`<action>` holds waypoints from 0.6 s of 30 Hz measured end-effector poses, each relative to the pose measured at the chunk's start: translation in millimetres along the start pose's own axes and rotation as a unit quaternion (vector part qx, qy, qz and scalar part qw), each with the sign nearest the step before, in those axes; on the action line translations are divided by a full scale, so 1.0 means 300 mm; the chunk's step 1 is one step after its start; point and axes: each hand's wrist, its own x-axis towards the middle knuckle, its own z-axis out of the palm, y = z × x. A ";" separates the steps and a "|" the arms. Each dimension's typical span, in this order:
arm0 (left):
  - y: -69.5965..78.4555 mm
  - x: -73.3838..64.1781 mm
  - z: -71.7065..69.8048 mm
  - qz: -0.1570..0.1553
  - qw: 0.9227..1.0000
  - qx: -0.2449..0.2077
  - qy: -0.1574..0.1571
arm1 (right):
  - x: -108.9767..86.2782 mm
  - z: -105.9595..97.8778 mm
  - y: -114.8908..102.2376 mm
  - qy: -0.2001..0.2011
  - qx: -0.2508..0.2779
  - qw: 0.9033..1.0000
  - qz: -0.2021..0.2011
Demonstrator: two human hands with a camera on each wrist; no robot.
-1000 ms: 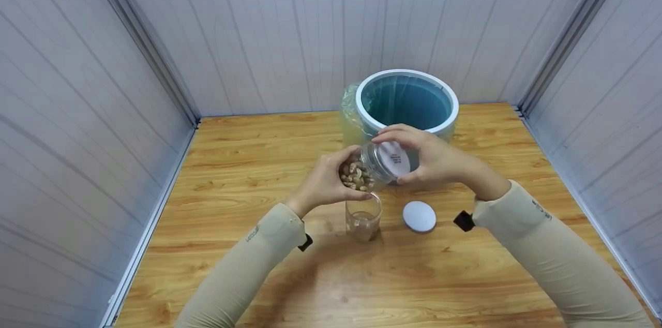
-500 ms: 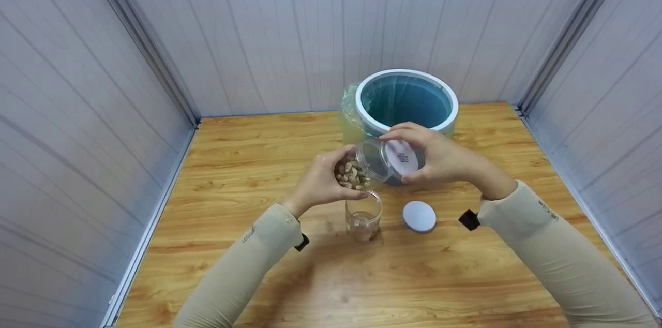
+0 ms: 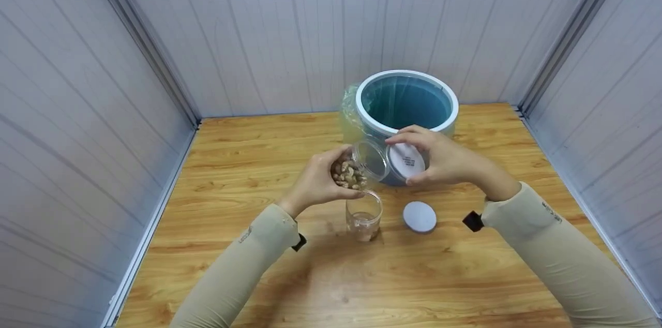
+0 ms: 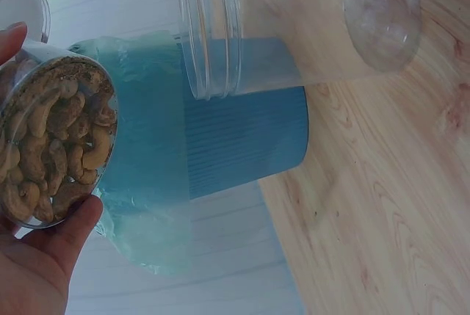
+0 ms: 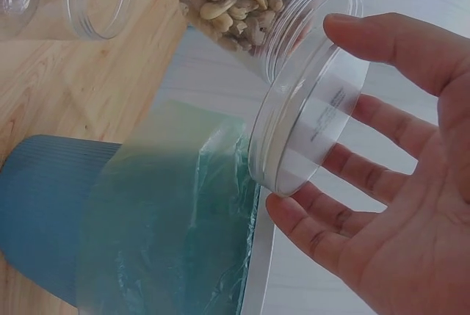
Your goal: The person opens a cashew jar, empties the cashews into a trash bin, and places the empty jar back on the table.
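Observation:
My left hand (image 3: 315, 180) grips a clear jar (image 3: 371, 159) part filled with cashews (image 4: 59, 139), tilted with its mouth to the right. Fingers and thumb of my right hand (image 3: 447, 161) hold a round clear lid (image 5: 308, 109) by its edge; a white disc with small print shows on it. In the head view the lid is just right of the jar's mouth, which is uncovered. Below the left hand a second clear jar (image 3: 364, 214) stands uncovered on the table. To its right, a white disc-shaped lid (image 3: 419, 217) lies flat.
A blue bin (image 4: 257, 124) with a white rim (image 3: 406, 73) and a thin greenish liner bag (image 5: 169, 219) stands behind the hands. Pale panelled walls (image 3: 289, 33) enclose the wooden table (image 3: 248, 162) at the back and both sides.
The lid has come away from the cashew jar's mouth and moved right with my right hand. My left hand and the jar have shifted slightly left.

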 end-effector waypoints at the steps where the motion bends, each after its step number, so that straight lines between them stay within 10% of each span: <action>1: 0.001 0.000 0.000 0.000 1.000 -0.002 0.000 | -0.002 0.001 0.004 -0.001 -0.002 1.000 0.001; 18: 0.002 -0.007 -0.010 -0.007 1.000 -0.009 0.000 | -0.034 0.052 0.065 -0.022 -0.024 0.999 0.038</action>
